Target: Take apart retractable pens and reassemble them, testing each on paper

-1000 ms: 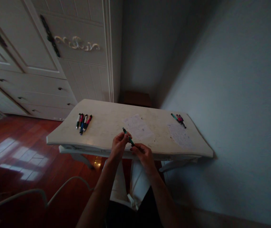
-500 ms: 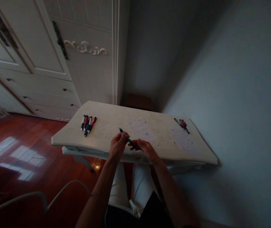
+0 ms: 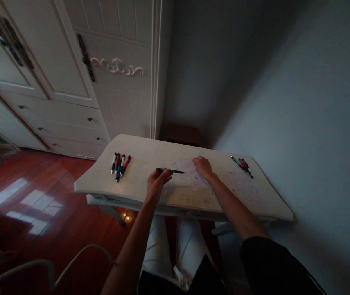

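Note:
My left hand (image 3: 157,183) pinches a green pen (image 3: 171,170) above the front half of the white table (image 3: 144,153). The pen lies nearly level, its dark tip pointing right. Over the upper right edge of a sheet of paper with faint marks (image 3: 183,166), my right hand (image 3: 203,166) reaches down with its fingertips drawn together. Whatever those fingertips hold, if anything, is too small to make out.
Several pens (image 3: 120,166) in white, red and blue lie grouped at the table's left. On the right, more pens (image 3: 242,166) rest beside a second sheet (image 3: 242,186). A wall (image 3: 316,143) borders the table's right end; a white wardrobe (image 3: 125,98) stands behind.
My right hand has left the pen and moved forward and right to the paper's far edge. The pen, still in my left hand, has turned so its tip points right.

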Tool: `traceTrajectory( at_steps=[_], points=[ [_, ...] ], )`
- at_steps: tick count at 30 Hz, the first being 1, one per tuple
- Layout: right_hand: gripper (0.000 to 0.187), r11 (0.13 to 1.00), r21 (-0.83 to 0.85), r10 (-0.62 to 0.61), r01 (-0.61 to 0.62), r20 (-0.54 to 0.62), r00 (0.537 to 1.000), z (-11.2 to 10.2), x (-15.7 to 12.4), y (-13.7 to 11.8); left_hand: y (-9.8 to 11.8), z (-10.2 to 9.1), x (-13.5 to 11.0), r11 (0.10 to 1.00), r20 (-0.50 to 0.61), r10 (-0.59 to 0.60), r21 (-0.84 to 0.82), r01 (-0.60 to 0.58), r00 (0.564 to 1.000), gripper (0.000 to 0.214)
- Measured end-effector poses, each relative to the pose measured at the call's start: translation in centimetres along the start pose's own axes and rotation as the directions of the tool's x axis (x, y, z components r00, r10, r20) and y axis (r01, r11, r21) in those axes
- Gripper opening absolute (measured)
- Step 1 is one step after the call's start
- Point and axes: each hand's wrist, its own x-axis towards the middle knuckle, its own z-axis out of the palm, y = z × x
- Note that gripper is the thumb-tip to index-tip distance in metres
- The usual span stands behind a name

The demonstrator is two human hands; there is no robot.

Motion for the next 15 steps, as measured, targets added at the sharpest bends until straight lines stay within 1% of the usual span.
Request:
traceTrajectory(
  at_steps=[2, 4, 5, 6, 7, 8, 9, 10, 11, 12, 13, 15],
  points=[
    [0.025, 1.000, 0.017, -0.011, 0.012, -0.008, 1.000, -0.1, 0.0, 0.1, -0.1, 0.1, 0.7, 1.000, 0.006, -0.009, 0.012, 0.009, 1.000, 0.039],
    [0.026, 0.997, 0.075, -0.008, 0.013, -0.062, 0.998, -0.3, -0.4, 0.2, -0.2, 0.3, 1.4, 0.999, 0.034, -0.023, 0.026, 0.022, 0.999, 0.038],
    [0.026, 0.987, 0.158, -0.002, 0.019, -0.108, 0.994, -0.3, -0.8, 0.2, -0.2, 0.4, 1.7, 0.999, 0.055, -0.032, 0.029, 0.031, 0.998, 0.037],
    [0.024, 0.959, 0.283, 0.012, 0.034, -0.159, 0.987, -0.4, -1.3, 0.1, -0.2, 0.5, 2.1, 0.999, 0.078, -0.043, 0.029, 0.041, 0.996, 0.037],
    [0.023, 0.897, 0.437, 0.029, 0.063, -0.199, 0.979, -0.5, -1.9, -0.1, -0.2, 0.6, 2.5, 0.998, 0.101, -0.055, 0.026, 0.052, 0.993, 0.036],
    [0.021, 0.802, 0.591, 0.051, 0.089, -0.217, 0.975, -0.5, -2.5, -0.3, -0.3, 0.8, 2.9, 0.998, 0.120, -0.066, 0.021, 0.064, 0.991, 0.036],
    [0.023, 0.693, 0.714, 0.066, 0.101, -0.203, 0.977, -0.6, -3.1, -0.5, -0.3, 1.0, 3.3, 0.997, 0.132, -0.076, 0.014, 0.075, 0.988, 0.035],
    [0.026, 0.591, 0.802, 0.077, 0.090, -0.166, 0.983, -0.7, -3.6, -0.8, -0.3, 1.2, 3.8, 0.996, 0.138, -0.087, 0.011, 0.087, 0.987, 0.035],
    [0.029, 0.507, 0.859, 0.091, 0.066, -0.130, 0.987, -0.9, -4.1, -1.1, -0.3, 1.5, 4.3, 0.995, 0.139, -0.098, 0.012, 0.098, 0.985, 0.034],
    [0.032, 0.444, 0.895, 0.099, 0.045, -0.099, 0.990, -1.1, -4.4, -1.3, -0.3, 1.7, 4.8, 0.994, 0.136, -0.110, 0.017, 0.108, 0.985, 0.034],
    [0.033, 0.397, 0.917, 0.109, 0.029, -0.078, 0.991, -1.3, -4.7, -1.5, -0.3, 2.0, 5.3, 0.993, 0.132, -0.120, 0.025, 0.118, 0.984, 0.033],
    [0.035, 0.336, 0.942, 0.126, 0.019, -0.065, 0.990, -1.6, -4.7, -1.6, -0.5, 2.4, 6.3, 0.990, 0.129, -0.139, 0.046, 0.134, 0.982, 0.031]
  ],
)
